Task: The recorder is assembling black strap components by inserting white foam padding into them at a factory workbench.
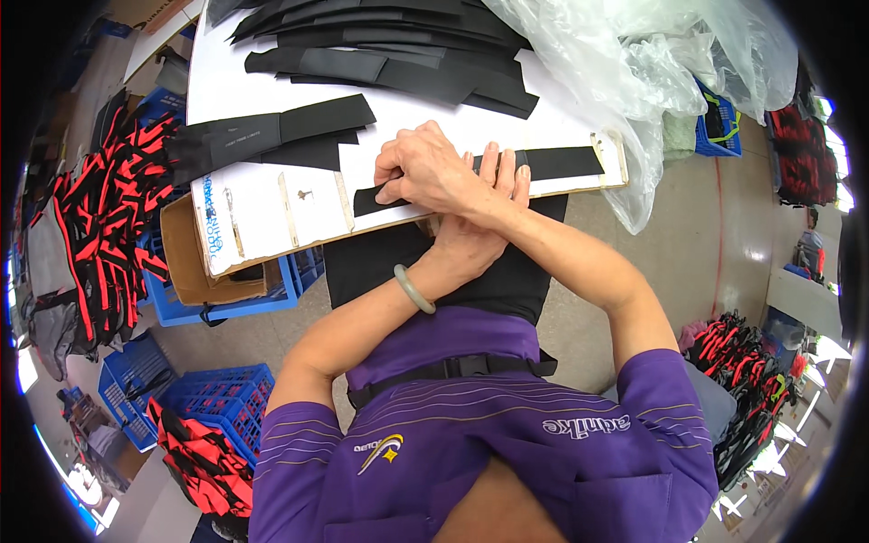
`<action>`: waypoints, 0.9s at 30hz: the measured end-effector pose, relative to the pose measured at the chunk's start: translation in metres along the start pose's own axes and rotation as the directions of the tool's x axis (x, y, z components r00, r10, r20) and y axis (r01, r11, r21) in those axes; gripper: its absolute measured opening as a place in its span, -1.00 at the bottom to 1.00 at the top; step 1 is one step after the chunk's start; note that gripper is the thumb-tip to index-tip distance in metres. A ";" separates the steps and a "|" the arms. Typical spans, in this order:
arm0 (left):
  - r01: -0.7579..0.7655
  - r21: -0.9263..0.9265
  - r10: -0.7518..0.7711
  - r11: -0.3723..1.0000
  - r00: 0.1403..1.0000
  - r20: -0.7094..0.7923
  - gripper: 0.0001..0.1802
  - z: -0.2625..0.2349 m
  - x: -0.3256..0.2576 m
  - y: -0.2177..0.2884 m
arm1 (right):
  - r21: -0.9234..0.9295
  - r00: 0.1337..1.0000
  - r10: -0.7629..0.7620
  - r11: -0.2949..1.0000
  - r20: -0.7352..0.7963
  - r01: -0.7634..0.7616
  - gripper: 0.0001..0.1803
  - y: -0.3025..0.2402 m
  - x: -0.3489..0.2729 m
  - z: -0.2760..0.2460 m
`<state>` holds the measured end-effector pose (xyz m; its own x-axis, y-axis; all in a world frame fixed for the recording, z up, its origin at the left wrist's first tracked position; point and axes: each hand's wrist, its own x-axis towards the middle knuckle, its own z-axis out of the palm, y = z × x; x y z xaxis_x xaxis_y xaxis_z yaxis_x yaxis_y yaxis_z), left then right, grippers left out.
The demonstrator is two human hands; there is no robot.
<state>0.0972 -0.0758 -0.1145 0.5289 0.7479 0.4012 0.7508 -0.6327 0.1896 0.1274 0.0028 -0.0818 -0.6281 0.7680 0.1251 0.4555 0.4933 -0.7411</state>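
Observation:
A black fabric strip (570,163) lies along the near edge of a white board-topped table, its middle covered by my crossed hands. My right hand (430,172) reaches over to the left, fingers curled and thumb pressed at the strip's left part. Below it, my left hand (472,246), its wrist in a pale bangle (415,289), passes under the right wrist. Its fingers lie stretched out on the strip further right. To the left rest a few overlapping black strips (272,136), one with a shinier panel.
A pile of black strips (389,68) covers the far side of the white tabletop (262,195). Clear plastic bags (588,72) drape over the right corner. Left of the table are red-and-black pieces (100,226), a cardboard box (186,258) and blue crates (222,398).

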 end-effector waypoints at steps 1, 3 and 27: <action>-0.001 0.000 0.001 1.000 1.000 -0.007 -0.42 0.000 0.000 0.000 | 0.009 1.000 0.014 1.000 0.006 -0.014 -0.82 -0.001 0.000 -0.001; -0.004 0.002 0.004 1.000 1.000 -0.008 -0.42 0.000 0.000 -0.001 | 0.016 1.000 0.027 0.999 0.012 -0.028 -0.80 -0.003 0.001 -0.001; -0.062 0.138 0.065 0.989 0.998 -0.022 -0.41 0.002 -0.003 0.000 | -0.015 0.993 0.005 1.000 -0.117 -0.007 -0.74 -0.005 -0.006 0.007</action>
<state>0.0963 -0.0773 -0.1179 0.5678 0.7003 0.4326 0.7641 -0.6439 0.0395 0.1245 -0.0069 -0.0837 -0.5480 0.8128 0.1974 0.4688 0.4940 -0.7322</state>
